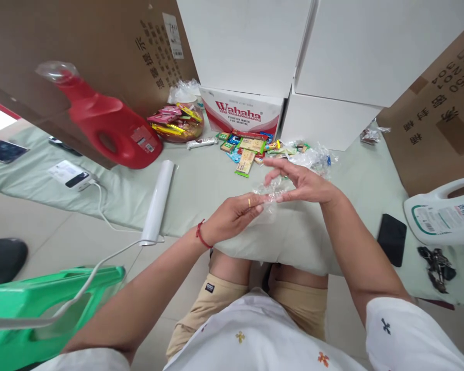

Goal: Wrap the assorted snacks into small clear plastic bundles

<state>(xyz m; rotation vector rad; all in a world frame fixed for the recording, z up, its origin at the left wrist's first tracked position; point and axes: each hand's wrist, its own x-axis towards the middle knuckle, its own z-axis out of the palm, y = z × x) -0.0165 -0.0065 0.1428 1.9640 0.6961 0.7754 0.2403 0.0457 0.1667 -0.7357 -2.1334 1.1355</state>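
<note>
A crinkled clear plastic bag is pinched in my left hand, between thumb and fingers, just over the near edge of the cloth-covered table. My right hand meets it from the right, its thumb at the plastic and its other fingers stretched out and apart above. Whether the bag contains anything is hard to see behind the fingers. Beyond my hands lies a loose pile of small wrapped snacks. More crumpled clear packaging rests behind my right hand.
At the back stands a Wahaha carton, with a bowl of wrapped snacks beside it. A red jug and a white roll occupy the left. On the right are a black phone, keys and a white detergent bottle.
</note>
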